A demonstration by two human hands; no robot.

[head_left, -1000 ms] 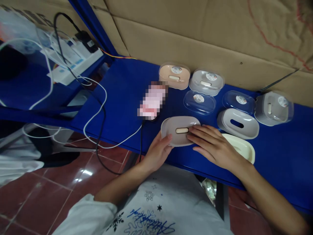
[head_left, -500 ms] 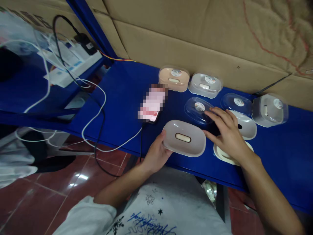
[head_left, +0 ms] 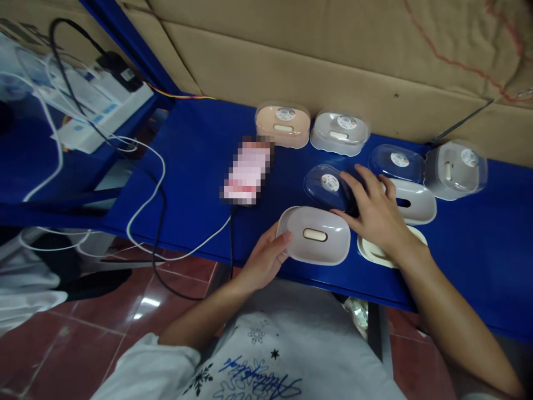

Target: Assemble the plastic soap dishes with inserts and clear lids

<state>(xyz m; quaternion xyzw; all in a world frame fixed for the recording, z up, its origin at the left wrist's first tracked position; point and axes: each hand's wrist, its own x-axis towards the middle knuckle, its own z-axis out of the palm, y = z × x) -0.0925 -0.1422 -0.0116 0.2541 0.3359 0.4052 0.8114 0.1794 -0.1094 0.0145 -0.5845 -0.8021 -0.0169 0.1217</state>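
In my left hand is a grey oval soap dish, thumb over its left rim and fingers underneath. A cream bar sits in the slot of its base. My right hand holds the right end of a clear oval lid with a round white label, thumb at the near side and fingers at the far side. Under and beside this hand are a light grey tray with a dark slot and a cream tray, partly covered by the wrist.
Behind stand a lidded peach soap box, a lidded grey one and another grey one. Another clear lid lies nearby. A phone with a blurred screen and cables lie left, towards a white power strip.
My right hand has closed around the clear lid's end, and the lid has shifted slightly towards me. My left thumb has come over the grey soap dish's rim. The view has shifted a little.
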